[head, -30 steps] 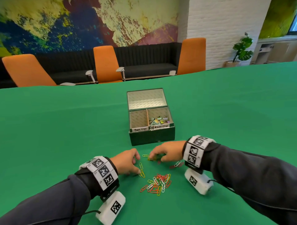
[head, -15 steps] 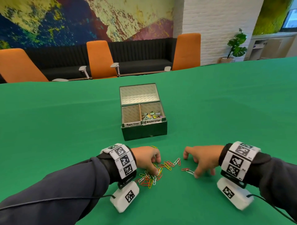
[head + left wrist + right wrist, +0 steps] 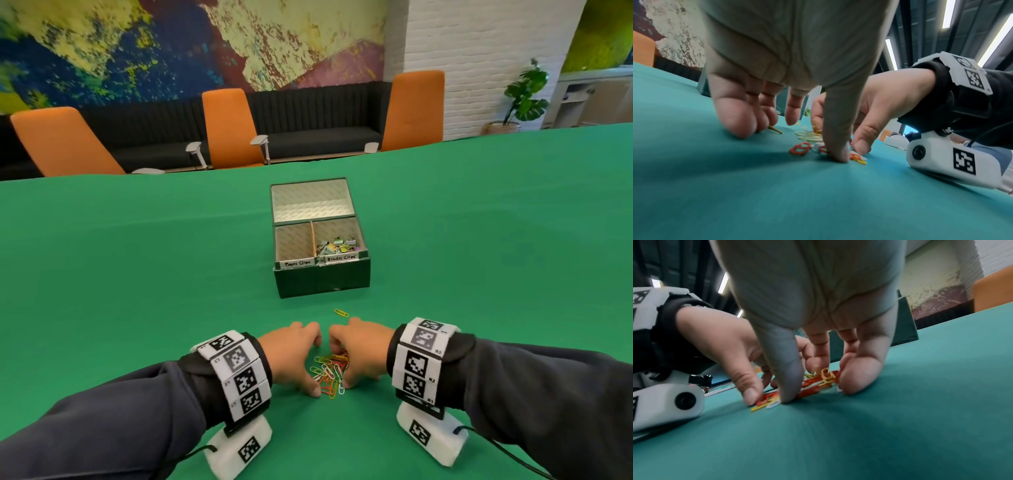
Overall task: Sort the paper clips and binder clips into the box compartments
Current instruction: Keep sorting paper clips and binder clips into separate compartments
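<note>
A heap of coloured paper clips (image 3: pixel 329 373) lies on the green cloth in front of the dark box (image 3: pixel 322 281). My left hand (image 3: pixel 311 365) and right hand (image 3: pixel 343 363) cup the heap from either side, fingertips down on the cloth. From the left wrist, the left hand (image 3: pixel 787 141) has its thumb on the clips (image 3: pixel 800 148). From the right wrist, the right hand (image 3: pixel 822 387) brackets the clips (image 3: pixel 818 381) between thumb and fingers. One yellow paper clip (image 3: pixel 341 312) lies apart, nearer the box. Binder clips (image 3: pixel 337 245) fill the right compartment; the left compartment (image 3: pixel 294 241), labelled Paper Clips, looks empty.
The box's open lid (image 3: pixel 311 202) lies flat behind the compartments. Green cloth (image 3: pixel 137 291) covers the whole table. Orange chairs (image 3: pixel 227 128) and a black bench stand past the far edge. A potted plant (image 3: pixel 522 92) is at the far right.
Both hands have swept inward, the right one leftward, and the scattered paper clips are now bunched in a tight heap between them. One yellow clip stays apart near the box.
</note>
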### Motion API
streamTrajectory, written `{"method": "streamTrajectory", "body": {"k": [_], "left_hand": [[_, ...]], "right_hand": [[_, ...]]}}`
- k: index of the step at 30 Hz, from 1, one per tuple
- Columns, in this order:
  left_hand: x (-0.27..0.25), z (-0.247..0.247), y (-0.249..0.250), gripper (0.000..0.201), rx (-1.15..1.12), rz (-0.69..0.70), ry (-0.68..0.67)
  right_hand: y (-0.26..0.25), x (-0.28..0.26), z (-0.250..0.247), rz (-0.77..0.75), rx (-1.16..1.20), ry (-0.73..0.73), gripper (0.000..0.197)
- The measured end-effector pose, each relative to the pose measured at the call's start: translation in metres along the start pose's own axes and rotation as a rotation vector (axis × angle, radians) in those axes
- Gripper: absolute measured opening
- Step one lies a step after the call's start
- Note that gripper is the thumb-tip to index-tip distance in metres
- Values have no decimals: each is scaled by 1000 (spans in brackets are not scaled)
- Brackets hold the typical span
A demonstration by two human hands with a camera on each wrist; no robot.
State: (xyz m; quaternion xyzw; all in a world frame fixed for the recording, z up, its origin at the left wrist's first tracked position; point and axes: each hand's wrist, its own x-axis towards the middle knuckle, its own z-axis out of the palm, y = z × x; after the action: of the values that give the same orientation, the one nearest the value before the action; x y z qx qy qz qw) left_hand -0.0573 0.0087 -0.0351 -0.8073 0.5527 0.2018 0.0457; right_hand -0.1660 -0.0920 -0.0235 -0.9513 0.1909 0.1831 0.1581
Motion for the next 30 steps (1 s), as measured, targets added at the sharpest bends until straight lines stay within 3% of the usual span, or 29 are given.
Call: {"method": "streamTrajectory", "body": {"k": [3,6,9,15,19,23,25,30], "left_hand": [[4,-2,2,67,-25,-3,3],[5,-3,7,63,-65,27,-14],[5,-3,14,61,-77,76,-32],[14,-4,30,33,3,141,-53],[21,-4,32,29,23,168,-68],[26,-15,18,23,-143,158,-38],[28,-22,5,9,-300,138,17],[25,-37,-29,24,-577,86,165]], "right_hand": [[1,4,2,-51,-53,9,23],[8,9,6,-56,-104,17,35],[16,9,5,-52,-75,24,34],[48,8,-8,46,270,-35,26],[66,8,-19,14,516,-40,24],[71,14,-32,-54,769,23,23],[67,20,-42,-94,863,69,22],[38,50,-81,-172,958,174,20]]}}
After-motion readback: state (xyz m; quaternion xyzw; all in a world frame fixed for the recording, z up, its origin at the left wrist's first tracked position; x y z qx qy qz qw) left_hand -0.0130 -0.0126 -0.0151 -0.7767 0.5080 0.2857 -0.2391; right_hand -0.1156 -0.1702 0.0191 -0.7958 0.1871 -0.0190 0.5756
